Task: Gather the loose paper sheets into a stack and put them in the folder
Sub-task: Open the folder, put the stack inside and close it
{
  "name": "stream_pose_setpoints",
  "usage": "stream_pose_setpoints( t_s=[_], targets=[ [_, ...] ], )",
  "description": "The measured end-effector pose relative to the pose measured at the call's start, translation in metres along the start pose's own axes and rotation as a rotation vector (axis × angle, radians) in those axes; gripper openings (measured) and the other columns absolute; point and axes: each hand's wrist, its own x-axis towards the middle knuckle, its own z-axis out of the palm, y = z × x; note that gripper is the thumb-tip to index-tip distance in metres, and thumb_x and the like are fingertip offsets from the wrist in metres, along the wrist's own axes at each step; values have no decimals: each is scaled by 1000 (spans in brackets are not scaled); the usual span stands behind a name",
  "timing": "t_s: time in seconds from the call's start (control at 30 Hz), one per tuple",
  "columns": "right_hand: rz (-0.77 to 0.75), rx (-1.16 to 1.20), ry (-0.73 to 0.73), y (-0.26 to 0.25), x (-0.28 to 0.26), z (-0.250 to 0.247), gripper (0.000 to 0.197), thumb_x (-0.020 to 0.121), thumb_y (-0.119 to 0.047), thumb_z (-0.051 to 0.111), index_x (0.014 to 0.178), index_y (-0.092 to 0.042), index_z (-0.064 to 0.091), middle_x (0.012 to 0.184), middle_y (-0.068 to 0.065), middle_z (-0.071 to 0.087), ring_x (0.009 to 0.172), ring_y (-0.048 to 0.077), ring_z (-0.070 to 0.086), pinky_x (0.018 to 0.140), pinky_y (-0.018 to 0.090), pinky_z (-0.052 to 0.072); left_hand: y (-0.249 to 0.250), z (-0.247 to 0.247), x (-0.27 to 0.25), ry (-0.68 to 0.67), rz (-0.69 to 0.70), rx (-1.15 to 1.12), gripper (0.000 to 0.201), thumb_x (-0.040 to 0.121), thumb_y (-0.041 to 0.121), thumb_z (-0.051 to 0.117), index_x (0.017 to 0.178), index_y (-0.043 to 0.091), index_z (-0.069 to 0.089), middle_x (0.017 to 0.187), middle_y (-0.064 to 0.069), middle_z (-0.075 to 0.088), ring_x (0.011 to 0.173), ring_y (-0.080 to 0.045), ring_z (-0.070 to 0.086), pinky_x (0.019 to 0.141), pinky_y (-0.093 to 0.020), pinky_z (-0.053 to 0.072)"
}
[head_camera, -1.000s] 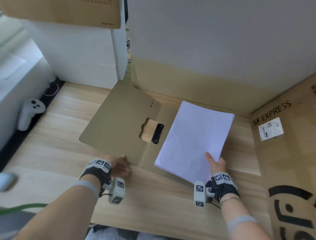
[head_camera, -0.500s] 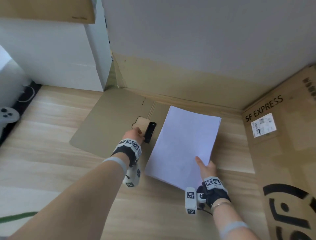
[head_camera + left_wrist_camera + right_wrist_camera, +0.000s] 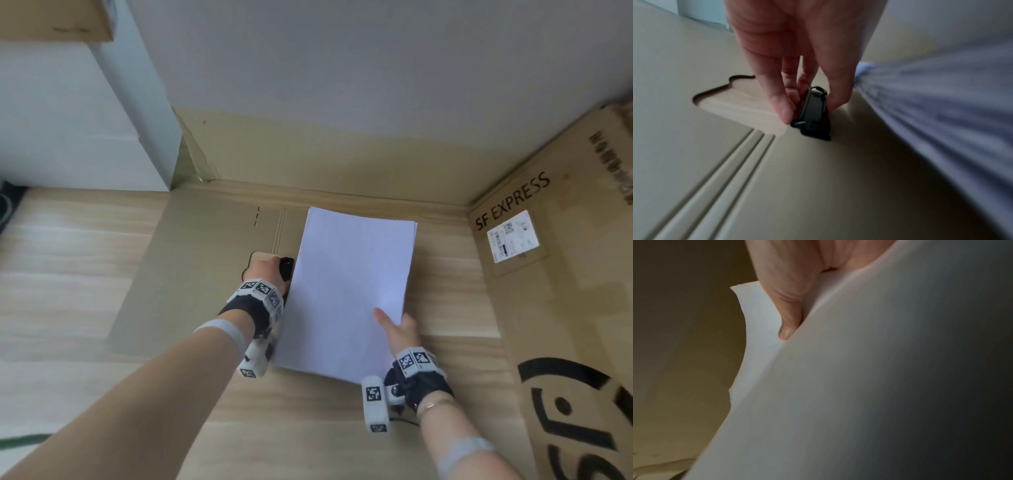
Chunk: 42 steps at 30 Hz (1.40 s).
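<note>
Open folder on desk; left hand on clip, right hand holding paper stack.

A flat tan cardboard folder (image 3: 191, 274) lies open toward the desk's far edge on the light wood-grain desk (image 3: 68, 274). The left hand (image 3: 263, 270) pinches the folder's black metal spring clip (image 3: 813, 112) between thumb and fingertips, beside a shaped cut-out showing the wood beneath. The right hand (image 3: 399, 330) grips the near right corner of the stack of white paper sheets (image 3: 349, 291), thumb on top; the stack sits over the folder's right half, its left edge just beside the clip. A brown "SF EXPRESS" cardboard box (image 3: 565, 308) stands along the desk's right edge. A pale wall (image 3: 342, 85) rises behind the far edge, with a white cabinet (image 3: 68, 120) at the far left.
</note>
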Motion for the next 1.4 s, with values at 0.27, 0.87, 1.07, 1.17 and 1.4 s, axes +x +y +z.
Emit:
stream_pose_setpoints(
  t_s=[0.27,0.87,1.07,1.17,1.4],
  targets=[
    [-15,-23,-12,-1,9,7,39,86,-14,65,118,6,56,120,20,62,108,31,60,89,30,43,-8,-10,-3,-115,24,-35,12,87,21,52,90,12,45,96,-13,58,82,-24,51,69,-26,40],
    [-100,-111,-93,-9,20,23,35,85,-8,64,117,6,58,118,22,64,94,20,58,87,28,44,-9,-9,-7,-101,69,-44,32,87,19,53,115,8,43,88,-10,56,79,-27,55,65,-30,44],
    [-113,-156,-103,-10,20,25,35,86,-9,63,118,6,57,119,21,63,101,26,61,85,25,41,-10,-9,-7,-102,154,-22,52,85,13,49,131,20,27,59,-1,40,46,-18,39,43,-22,31],
    [-114,-178,-108,-10,22,26,37,87,-11,63,120,5,56,119,20,63,108,29,61,86,25,41,-9,-9,-5,-121,168,12,48,84,14,49,129,22,32,61,0,40,48,-17,40,44,-22,31],
    [-79,-182,-108,-10,26,27,39,88,-13,62,122,4,54,123,20,61,113,31,59,91,27,41,-8,-8,-4,-126,179,64,41,84,18,50,124,21,38,82,-7,50,61,-22,46,48,-23,32]
  ],
)
